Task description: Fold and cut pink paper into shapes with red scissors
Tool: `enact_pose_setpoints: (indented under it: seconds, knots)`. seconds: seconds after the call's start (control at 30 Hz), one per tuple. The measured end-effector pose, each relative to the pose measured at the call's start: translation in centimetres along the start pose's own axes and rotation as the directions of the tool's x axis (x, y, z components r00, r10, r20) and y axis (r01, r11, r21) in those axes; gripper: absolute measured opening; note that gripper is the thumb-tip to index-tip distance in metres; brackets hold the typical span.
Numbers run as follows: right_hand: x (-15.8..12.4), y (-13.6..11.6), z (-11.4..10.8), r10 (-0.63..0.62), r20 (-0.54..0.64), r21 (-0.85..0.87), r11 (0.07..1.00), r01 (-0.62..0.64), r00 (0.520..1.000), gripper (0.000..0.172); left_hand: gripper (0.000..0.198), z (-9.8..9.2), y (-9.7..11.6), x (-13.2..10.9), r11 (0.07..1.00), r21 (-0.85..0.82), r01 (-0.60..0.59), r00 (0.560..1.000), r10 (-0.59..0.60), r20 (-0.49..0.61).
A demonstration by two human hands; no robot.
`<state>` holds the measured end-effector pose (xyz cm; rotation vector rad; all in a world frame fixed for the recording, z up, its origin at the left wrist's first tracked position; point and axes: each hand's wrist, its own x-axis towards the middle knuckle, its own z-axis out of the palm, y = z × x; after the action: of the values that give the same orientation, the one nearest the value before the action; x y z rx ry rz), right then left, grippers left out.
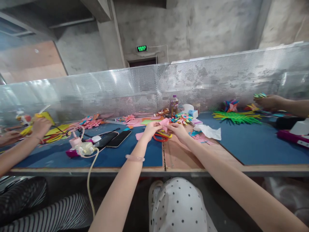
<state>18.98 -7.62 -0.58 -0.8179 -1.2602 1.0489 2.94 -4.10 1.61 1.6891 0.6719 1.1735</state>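
Between my two hands, above the table, is a small piece of folded pink paper point(164, 123). My left hand point(152, 129) pinches its left side, and my right hand point(178, 130) grips its right side. Just below them on the table lie red-handled scissors point(160, 138), partly covered by the left hand. Pink paper sheets point(139, 136) rest left of my hands. A flower of many coloured folded papers point(181, 118) sits right behind my right hand. Paper scraps point(204, 139) and crumpled white tissue point(210, 131) lie to its right.
A drink bottle point(174, 105) stands behind my hands, before a perforated metal screen point(135, 88). Two phones point(118, 139) and a power strip point(82, 149) with cables lie left. A co-worker's hand point(41, 127) works at far left, another person's hand point(271, 102) at right, near green paper strips point(241, 117).
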Motion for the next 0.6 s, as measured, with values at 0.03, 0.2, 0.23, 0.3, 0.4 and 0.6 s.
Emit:
enact_pose_setpoints:
  seconds: [0.03,0.2,0.23,0.3,0.4,0.6]
  knots:
    - [0.00,0.04,-0.02,0.008,0.006,0.001,1.000,-0.008,1.000,0.034,0.026,-0.06,-0.06,0.02,1.000,-0.002,-0.002,1.000,0.002,0.004]
    - [-0.05,0.06,0.02,0.021,0.046,0.028,0.999,-0.022,0.999,0.034,0.032,-0.21,-0.03,-0.10,1.000,0.004,-0.018,0.999,0.018,0.044]
    - [-0.05,0.04,0.05,0.025,0.047,0.028,0.999,-0.027,0.999,0.033,0.032,-0.20,0.03,-0.15,1.000,0.011,-0.019,0.999,0.019,0.040]
    - [-0.01,0.04,0.06,0.027,0.042,0.027,0.999,-0.028,0.999,0.033,0.033,-0.13,0.16,-0.22,1.000,0.013,-0.014,1.000,0.014,0.021]
    - [0.09,0.13,-0.02,0.023,0.030,0.049,0.998,-0.025,0.999,0.032,0.033,0.06,0.40,-0.28,0.999,-0.043,0.026,0.999,-0.027,-0.022]
    - [0.14,0.07,-0.10,0.009,0.008,0.071,0.997,-0.009,1.000,0.032,0.035,0.30,0.79,-0.51,0.986,-0.120,0.119,0.993,-0.120,-0.002]
